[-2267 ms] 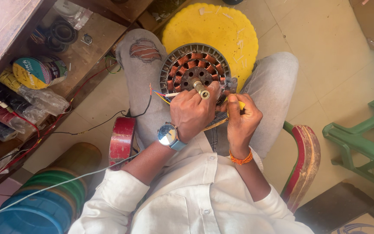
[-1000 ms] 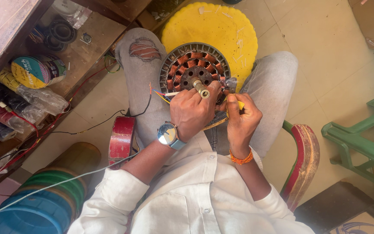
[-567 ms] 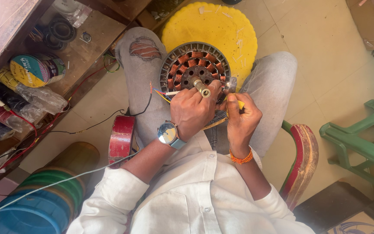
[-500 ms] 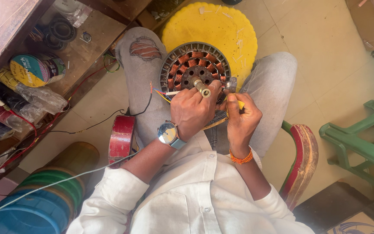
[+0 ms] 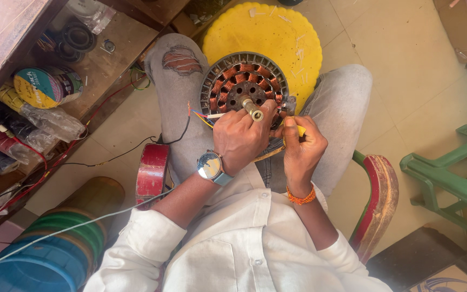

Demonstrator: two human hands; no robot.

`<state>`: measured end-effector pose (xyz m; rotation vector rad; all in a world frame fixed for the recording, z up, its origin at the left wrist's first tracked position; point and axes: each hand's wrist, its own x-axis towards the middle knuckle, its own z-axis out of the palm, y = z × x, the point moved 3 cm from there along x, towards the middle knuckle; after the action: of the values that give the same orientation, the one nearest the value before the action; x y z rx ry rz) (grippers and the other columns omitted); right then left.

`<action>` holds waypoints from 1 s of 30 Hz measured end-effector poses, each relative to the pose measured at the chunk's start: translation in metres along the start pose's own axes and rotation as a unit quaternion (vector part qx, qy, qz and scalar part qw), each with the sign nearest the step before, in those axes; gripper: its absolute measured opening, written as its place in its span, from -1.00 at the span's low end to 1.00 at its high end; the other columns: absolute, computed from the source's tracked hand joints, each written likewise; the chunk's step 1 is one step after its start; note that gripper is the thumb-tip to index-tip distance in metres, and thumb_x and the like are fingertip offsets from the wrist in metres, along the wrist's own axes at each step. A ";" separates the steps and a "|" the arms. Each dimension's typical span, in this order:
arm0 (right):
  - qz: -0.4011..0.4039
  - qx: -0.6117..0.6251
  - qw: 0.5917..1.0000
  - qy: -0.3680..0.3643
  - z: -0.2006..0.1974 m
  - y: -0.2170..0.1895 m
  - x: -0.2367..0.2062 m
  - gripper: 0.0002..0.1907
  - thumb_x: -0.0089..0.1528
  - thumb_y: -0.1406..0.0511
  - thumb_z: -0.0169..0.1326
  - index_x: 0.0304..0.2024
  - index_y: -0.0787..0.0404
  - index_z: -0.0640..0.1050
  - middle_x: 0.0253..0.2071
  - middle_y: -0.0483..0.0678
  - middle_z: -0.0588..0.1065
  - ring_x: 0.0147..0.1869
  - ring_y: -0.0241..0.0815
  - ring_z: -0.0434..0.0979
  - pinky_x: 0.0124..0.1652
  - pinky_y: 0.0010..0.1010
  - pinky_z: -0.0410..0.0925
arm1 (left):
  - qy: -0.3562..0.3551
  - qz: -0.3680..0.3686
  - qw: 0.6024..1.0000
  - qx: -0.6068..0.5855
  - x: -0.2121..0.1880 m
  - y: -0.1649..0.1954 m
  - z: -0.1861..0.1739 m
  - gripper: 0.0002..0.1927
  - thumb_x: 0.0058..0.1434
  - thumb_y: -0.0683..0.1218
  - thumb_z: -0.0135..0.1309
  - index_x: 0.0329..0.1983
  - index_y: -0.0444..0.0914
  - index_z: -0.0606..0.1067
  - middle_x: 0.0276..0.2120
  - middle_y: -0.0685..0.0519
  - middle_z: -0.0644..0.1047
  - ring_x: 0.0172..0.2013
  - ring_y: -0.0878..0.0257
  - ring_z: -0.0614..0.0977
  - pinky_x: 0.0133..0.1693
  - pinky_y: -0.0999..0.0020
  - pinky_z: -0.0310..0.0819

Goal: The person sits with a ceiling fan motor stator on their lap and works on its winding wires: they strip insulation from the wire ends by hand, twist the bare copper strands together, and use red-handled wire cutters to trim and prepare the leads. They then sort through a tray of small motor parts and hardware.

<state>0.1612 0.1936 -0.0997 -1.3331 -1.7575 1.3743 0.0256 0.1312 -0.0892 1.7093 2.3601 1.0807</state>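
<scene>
Hardly anything has moved since the earlier frames: both hands sit in the same place on the near edge of the motor stator [image 5: 244, 86], and only the view has shifted a touch, so the work looks like a slow, fine step held in one spot on the winding.

That stator, a round ribbed ring with copper coils and a short shaft [image 5: 253, 110] at its centre, rests on the seated person's lap, with a yellow stool [image 5: 293, 38] just beyond it on the far side. The left hand [image 5: 241, 138], wearing a wristwatch [image 5: 211, 166], is clenched over the near rim, thumb beside the shaft, and coloured wire leads [image 5: 204, 115] stick out to its left. The right hand [image 5: 301, 148], with an orange bracelet [image 5: 301, 197], has its grip closed around a thin yellow-tipped tool [image 5: 300, 131] pressed at the stator's near right edge.

On the left, a wooden shelf [image 5: 120, 48] holds tape rolls, bags and bearings; a green plastic chair [image 5: 449, 178] stands at right.
</scene>
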 end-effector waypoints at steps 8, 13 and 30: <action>0.000 -0.010 1.000 0.004 0.000 0.000 0.000 -0.72 0.43 0.29 0.09 -0.17 0.46 0.60 -0.37 -0.08 0.48 -0.32 -0.36 0.44 -0.29 -0.50 0.32 | -0.003 0.001 1.000 -0.001 0.001 0.001 0.000 -0.75 0.28 -0.11 0.22 0.00 -0.23 0.57 -0.53 0.13 0.46 -0.47 0.27 0.56 -0.41 0.28 0.35; -0.003 -0.010 1.000 0.006 0.000 0.001 0.000 -0.72 0.43 0.28 0.09 -0.17 0.45 0.60 -0.37 -0.07 0.48 -0.32 -0.36 0.45 -0.29 -0.50 0.32 | -0.010 0.004 1.000 0.001 0.001 0.001 0.000 -0.74 0.29 -0.12 0.21 0.03 -0.24 0.57 -0.51 0.13 0.47 -0.46 0.28 0.56 -0.40 0.29 0.35; -0.005 -0.008 1.000 0.016 -0.001 0.004 0.000 -0.73 0.43 0.29 0.08 -0.14 0.45 0.59 -0.37 -0.09 0.47 -0.32 -0.39 0.46 -0.29 -0.54 0.33 | -0.004 0.001 1.000 -0.008 0.001 0.000 0.008 -0.73 0.30 -0.10 0.20 0.05 -0.22 0.54 -0.52 0.12 0.48 -0.45 0.25 0.57 -0.40 0.27 0.35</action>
<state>0.1636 0.1945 -0.1034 -1.3459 -1.7548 1.3293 0.0279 0.1362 -0.0946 1.7089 2.3399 1.0882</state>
